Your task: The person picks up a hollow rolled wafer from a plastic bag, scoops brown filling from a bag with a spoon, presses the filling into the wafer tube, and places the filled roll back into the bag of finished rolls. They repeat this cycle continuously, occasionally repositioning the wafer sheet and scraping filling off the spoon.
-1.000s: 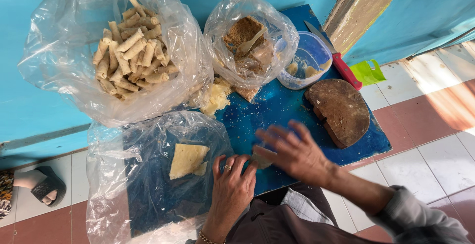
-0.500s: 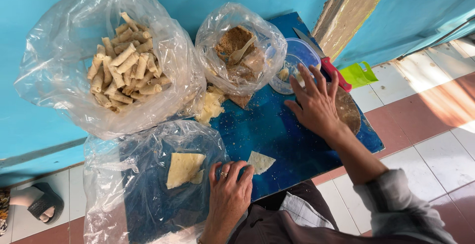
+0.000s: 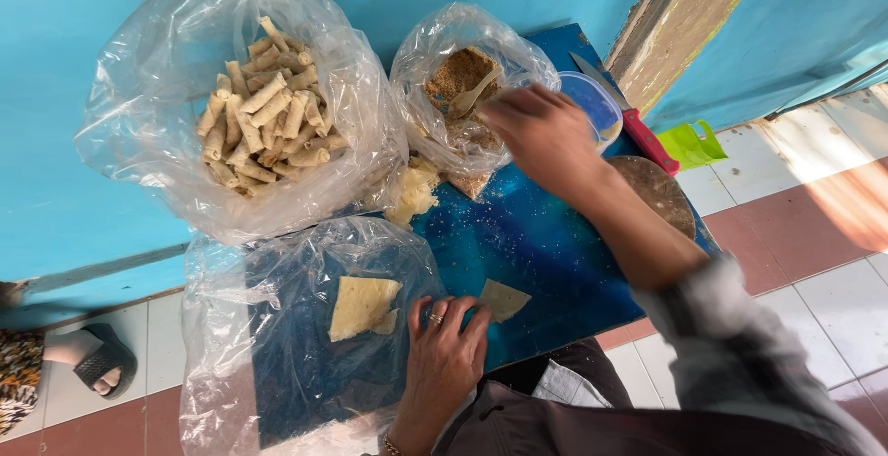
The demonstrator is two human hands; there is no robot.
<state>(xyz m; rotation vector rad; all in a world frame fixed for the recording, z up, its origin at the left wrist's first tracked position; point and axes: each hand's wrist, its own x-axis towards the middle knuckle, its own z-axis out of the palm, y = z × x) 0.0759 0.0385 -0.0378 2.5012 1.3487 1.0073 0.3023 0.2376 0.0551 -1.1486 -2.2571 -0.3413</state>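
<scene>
Blue board (image 3: 536, 243): small wrapper piece (image 3: 502, 300) lies near edge, pinned by left hand (image 3: 446, 345), fingers flat. Right hand (image 3: 546, 137), blurred, has been moved from dark slab (image 3: 659, 192) to spoon (image 3: 472, 97) in filling bag (image 3: 462, 95), far centre; grip can't be told.

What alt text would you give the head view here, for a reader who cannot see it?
Seen from above, a person's right hand reaches toward a spoon in a bag of brown crumbs, while the left hand presses a small wrapper piece onto a blue board. A clear bag of rolled snacks lies nearby.
</scene>
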